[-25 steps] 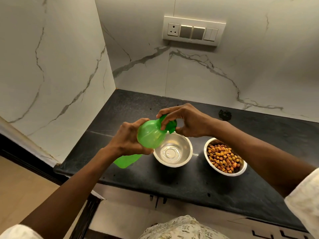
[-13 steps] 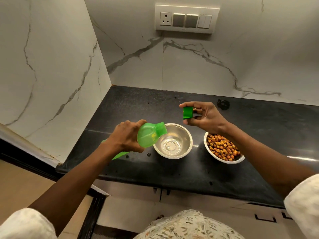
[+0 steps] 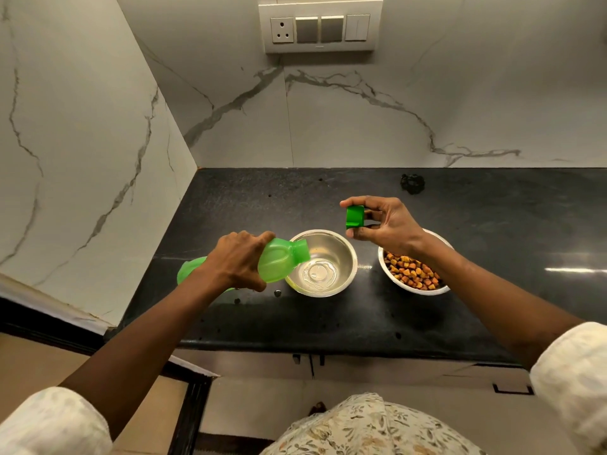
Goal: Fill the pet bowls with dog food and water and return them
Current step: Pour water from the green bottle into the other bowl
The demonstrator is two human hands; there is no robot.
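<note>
My left hand [image 3: 235, 262] grips a green plastic bottle [image 3: 279, 262], tilted almost flat with its uncapped mouth over the left rim of a steel bowl [image 3: 349, 257]. That bowl holds a little water at its bottom. My right hand [image 3: 386, 224] pinches the green bottle cap [image 3: 354, 217] above and between the two bowls. A second steel bowl [image 3: 391, 279] filled with brown and orange dog food stands to the right, partly hidden by my right wrist. Both bowls rest on the black countertop [image 3: 328, 320].
White marble walls close the counter at the left and back. A switch panel [image 3: 320, 27] is on the back wall. A small dark object [image 3: 412, 183] lies near the back of the counter. The counter's front edge runs just below the bowls.
My right hand took the cap off the bottle and carried it up and to the right. My left hand tipped the bottle lower, bringing its mouth over the water bowl's rim.
</note>
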